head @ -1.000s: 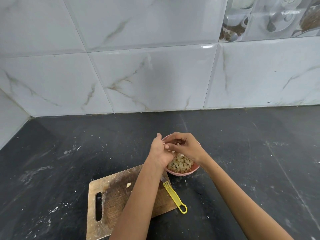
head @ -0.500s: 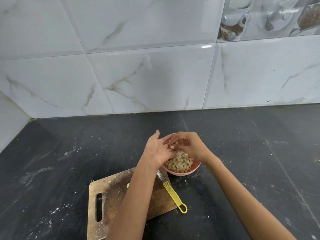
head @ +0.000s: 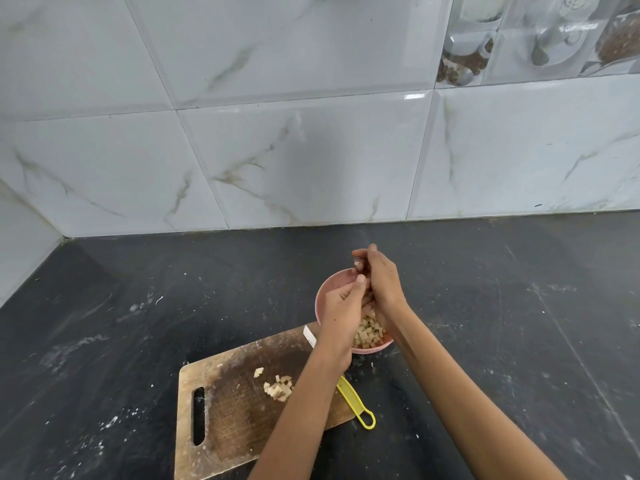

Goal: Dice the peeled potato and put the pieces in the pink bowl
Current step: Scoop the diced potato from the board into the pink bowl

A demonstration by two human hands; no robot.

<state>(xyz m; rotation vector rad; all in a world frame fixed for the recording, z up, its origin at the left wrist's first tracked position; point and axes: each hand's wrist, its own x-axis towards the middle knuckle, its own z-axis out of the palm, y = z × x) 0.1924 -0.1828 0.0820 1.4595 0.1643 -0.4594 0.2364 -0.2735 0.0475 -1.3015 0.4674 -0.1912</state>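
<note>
Both my hands meet above the pink bowl (head: 322,296), which holds several diced potato pieces (head: 369,332). My right hand (head: 382,284) is raised over the bowl's far side, back towards me, with a small potato piece (head: 357,264) between its curled fingertips. My left hand (head: 341,315) presses its thumb and fingers against the right hand's palm side. On the wooden cutting board (head: 228,410) lies a small pile of diced potato (head: 279,388). The knife (head: 356,401), with a yellow handle, lies across the board's right edge, partly under my left forearm.
The board and bowl sit on a dark stone counter (head: 121,323) smeared with white marks. A marble-tiled wall (head: 294,161) closes off the back and the left corner.
My right hand has lifted and turned its back to me with a potato bit at its fingertips. My left hand now rubs against it. The pile on the board has come into sight.
</note>
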